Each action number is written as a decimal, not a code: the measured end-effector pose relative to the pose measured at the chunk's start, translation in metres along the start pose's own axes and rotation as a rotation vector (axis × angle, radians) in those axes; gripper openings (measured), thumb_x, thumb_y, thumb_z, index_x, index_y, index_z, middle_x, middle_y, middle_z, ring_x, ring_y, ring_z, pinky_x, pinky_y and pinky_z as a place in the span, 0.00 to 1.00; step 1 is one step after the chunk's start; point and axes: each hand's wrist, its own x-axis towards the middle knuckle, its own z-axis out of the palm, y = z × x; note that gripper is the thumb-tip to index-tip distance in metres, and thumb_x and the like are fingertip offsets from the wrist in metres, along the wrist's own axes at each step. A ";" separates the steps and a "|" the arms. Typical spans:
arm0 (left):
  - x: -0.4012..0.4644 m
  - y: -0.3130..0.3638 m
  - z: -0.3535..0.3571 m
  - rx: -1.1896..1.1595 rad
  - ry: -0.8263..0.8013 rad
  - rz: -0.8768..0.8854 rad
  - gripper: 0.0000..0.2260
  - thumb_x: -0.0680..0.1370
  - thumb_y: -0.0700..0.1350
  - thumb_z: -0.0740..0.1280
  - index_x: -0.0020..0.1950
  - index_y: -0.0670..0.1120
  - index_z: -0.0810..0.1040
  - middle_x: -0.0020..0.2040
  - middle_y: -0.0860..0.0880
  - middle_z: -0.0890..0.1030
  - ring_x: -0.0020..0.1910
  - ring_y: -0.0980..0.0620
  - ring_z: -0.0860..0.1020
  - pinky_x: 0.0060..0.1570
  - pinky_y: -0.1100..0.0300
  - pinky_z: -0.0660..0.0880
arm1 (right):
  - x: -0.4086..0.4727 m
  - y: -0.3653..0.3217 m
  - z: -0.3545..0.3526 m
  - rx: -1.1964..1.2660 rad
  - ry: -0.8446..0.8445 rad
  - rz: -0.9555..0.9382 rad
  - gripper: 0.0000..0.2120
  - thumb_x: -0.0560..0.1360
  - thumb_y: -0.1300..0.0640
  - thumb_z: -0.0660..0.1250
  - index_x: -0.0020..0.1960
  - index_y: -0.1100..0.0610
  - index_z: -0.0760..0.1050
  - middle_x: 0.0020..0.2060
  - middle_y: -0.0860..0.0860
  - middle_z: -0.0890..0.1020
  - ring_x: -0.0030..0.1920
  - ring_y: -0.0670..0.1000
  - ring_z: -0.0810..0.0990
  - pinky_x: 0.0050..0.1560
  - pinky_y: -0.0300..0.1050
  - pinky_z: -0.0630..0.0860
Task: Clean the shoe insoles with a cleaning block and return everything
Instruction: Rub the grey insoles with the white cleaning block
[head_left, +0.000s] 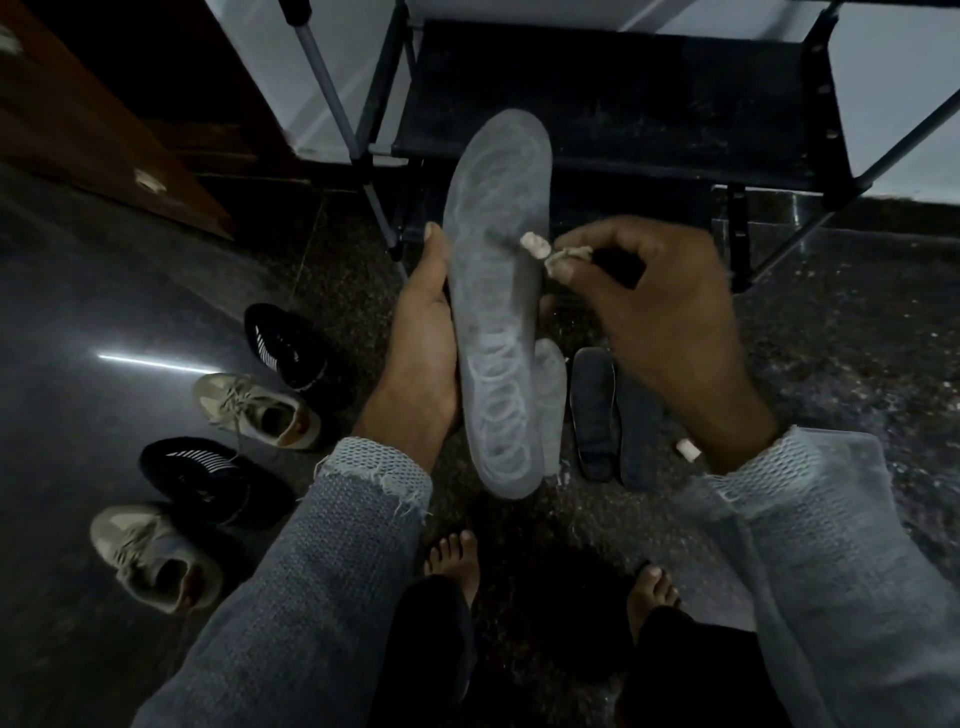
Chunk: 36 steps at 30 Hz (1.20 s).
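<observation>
Held insole hides second grey insole.

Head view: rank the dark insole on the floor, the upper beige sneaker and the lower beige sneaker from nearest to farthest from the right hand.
From the right hand:
1. Dark insole, on the floor just below the hand.
2. Upper beige sneaker, on the left, past the held insole.
3. Lower beige sneaker, far bottom left.

A: What crowded the left side?

B: Four shoes sat in a staggered row on the floor, close together.

A: And ahead?

B: A dark rack stood across the far side, its legs planted on the floor. Insoles lay below the hands, with two bare feet near.

A: Open floor?

B: Far left, beyond the shoes, and far right.
</observation>
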 end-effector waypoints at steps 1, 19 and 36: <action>0.000 -0.001 0.000 0.002 -0.006 0.004 0.24 0.83 0.57 0.52 0.52 0.41 0.80 0.44 0.44 0.85 0.42 0.51 0.84 0.42 0.60 0.81 | -0.001 0.000 0.002 -0.049 -0.005 -0.018 0.05 0.74 0.59 0.71 0.49 0.53 0.82 0.43 0.45 0.82 0.45 0.41 0.81 0.47 0.30 0.75; 0.003 -0.007 -0.002 -0.039 -0.154 -0.048 0.33 0.82 0.61 0.48 0.46 0.42 0.86 0.51 0.43 0.85 0.51 0.48 0.83 0.60 0.54 0.77 | -0.013 -0.009 0.021 -0.212 -0.147 -0.037 0.05 0.77 0.57 0.68 0.48 0.59 0.81 0.46 0.48 0.78 0.53 0.47 0.78 0.52 0.36 0.74; 0.004 -0.006 -0.004 -0.048 -0.136 -0.074 0.33 0.82 0.62 0.47 0.55 0.40 0.84 0.57 0.41 0.82 0.58 0.46 0.81 0.64 0.51 0.73 | -0.012 -0.011 0.019 -0.243 -0.226 -0.042 0.04 0.77 0.57 0.68 0.48 0.57 0.81 0.45 0.48 0.80 0.46 0.43 0.77 0.48 0.36 0.74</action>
